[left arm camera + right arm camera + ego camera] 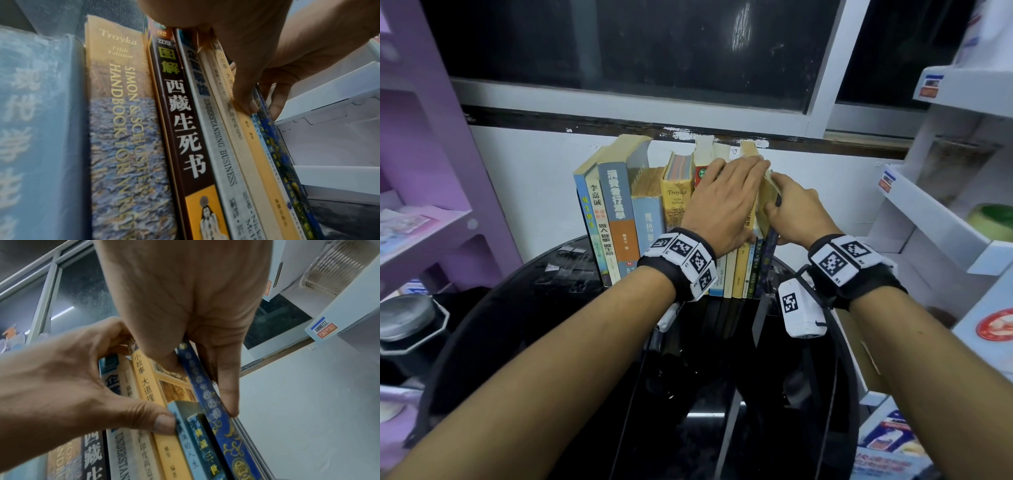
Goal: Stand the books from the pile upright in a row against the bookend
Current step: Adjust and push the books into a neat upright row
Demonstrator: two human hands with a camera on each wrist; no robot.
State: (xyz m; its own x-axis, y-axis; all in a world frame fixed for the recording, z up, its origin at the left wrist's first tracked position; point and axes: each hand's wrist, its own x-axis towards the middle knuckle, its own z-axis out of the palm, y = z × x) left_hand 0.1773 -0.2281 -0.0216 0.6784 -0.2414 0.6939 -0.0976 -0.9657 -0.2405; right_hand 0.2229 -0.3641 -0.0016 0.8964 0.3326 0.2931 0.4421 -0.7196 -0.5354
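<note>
So the row of books (654, 219) is standing spine-out on the black bench (571, 301) in the middle of the head view, and both hands are up at its right end. The left hand (722, 202) is draped over the tops of the thin books there, fingers curled over the far side and thumb pressing the yellow book (162, 426) from the front, so it's clamping that bunch together. The right hand (796, 214) is pinching the dark blue patterned book (213, 412), thumb on the near face and fingers down the outer side, holding it at the very end of the row. I'd guess this is the last one being seated, since no pile is in view anywhere. To do it well, I'd keep the left hand squeezing the neighbours so they don't fan out, bring the blue book's bottom edge flush to the bench, then press it sideways until the lean is gone. The thin ones tilt a bit, so letting go early could tip them. I can't spot the bookend in any view, so I can't tell which end it's on. The head view gives the whole row and the fatter books at the left. The right wrist view shows the actual grip, plus two small blue books (191, 434) tucked between the yellow and the patterned one. The left wrist view gets the spine titles.
</note>
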